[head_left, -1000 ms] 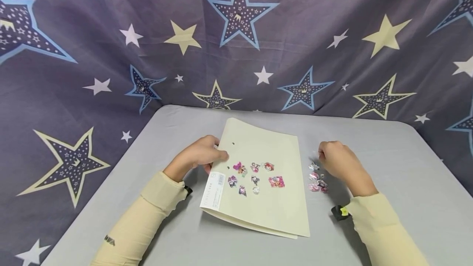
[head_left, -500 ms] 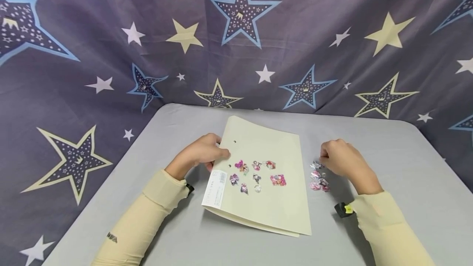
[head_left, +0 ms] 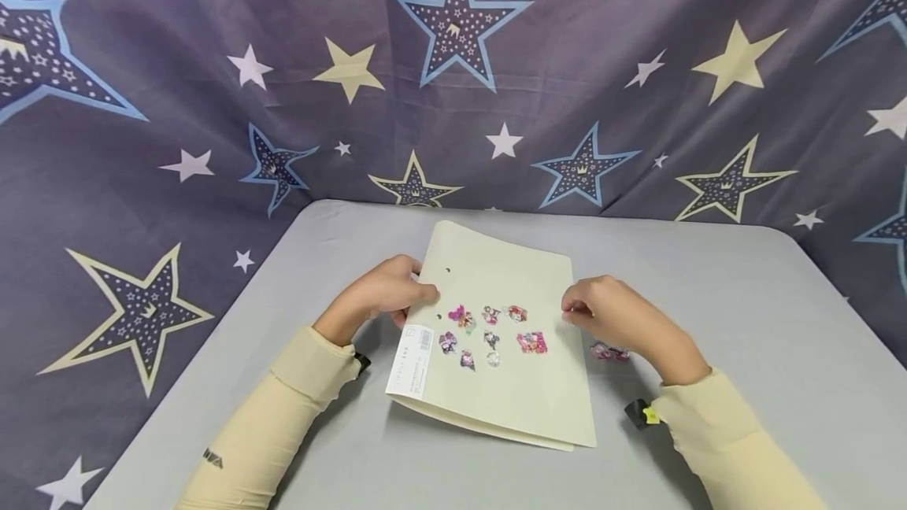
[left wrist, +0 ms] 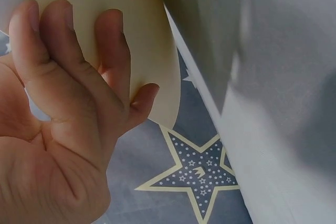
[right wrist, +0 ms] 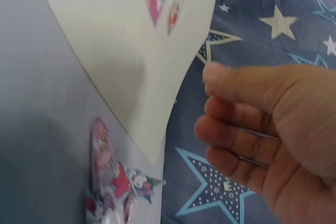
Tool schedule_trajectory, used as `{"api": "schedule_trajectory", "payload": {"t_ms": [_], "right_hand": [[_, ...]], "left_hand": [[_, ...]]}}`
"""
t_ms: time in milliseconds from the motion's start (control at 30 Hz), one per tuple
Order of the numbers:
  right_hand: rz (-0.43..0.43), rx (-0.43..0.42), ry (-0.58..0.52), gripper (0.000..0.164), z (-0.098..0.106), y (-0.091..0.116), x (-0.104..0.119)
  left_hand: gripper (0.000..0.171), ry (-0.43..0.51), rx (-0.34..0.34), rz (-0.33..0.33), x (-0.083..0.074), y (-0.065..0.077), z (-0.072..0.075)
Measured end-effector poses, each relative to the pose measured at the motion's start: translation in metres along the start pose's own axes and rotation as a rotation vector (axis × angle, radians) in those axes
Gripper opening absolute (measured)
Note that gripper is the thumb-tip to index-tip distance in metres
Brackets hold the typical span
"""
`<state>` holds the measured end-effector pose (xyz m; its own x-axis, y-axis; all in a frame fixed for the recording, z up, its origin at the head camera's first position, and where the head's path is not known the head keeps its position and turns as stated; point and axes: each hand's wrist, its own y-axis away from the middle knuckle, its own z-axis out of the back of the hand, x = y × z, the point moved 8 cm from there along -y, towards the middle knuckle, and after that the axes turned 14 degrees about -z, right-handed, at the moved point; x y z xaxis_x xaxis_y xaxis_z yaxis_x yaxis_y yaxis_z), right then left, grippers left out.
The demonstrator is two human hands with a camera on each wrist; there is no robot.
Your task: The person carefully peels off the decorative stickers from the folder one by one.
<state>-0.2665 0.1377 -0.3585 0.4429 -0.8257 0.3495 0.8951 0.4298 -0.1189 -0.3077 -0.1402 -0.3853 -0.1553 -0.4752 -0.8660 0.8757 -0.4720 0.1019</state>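
A cream folder point(head_left: 496, 408) with two small holes and a white label point(head_left: 411, 360) lies at the middle of the table. My left hand point(head_left: 383, 288) grips its left edge, thumb on top and the other fingers under the cover, as the left wrist view shows. Several shiny cartoon stickers point(head_left: 531, 343) lie on the folder. My right hand point(head_left: 620, 319) is at the folder's right edge, thumb and forefinger brought together, with a small pale sticker edge at their tips; the rest is hidden. Below that hand, more cartoon stickers point(right wrist: 113, 182) lie on the table.
The grey table point(head_left: 340, 463) has rounded far corners. Behind it hangs a dark cloth point(head_left: 460, 124) printed with stars. Each wrist wears a small black camera mount, the right one point(head_left: 638, 414) with a yellow tag.
My right hand has moved left from the stickers on the table to the folder's right edge. The left hand keeps its grip on the folder, which stays in place.
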Motion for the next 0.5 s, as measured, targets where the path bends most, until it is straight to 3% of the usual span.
{"api": "schedule_trajectory", "payload": {"t_ms": [500], "right_hand": [[0.04,0.127,-0.01,0.02,-0.034,0.0,0.015]], "left_hand": [[0.03,0.01,0.005,-0.007,0.002,-0.001,0.0]]}}
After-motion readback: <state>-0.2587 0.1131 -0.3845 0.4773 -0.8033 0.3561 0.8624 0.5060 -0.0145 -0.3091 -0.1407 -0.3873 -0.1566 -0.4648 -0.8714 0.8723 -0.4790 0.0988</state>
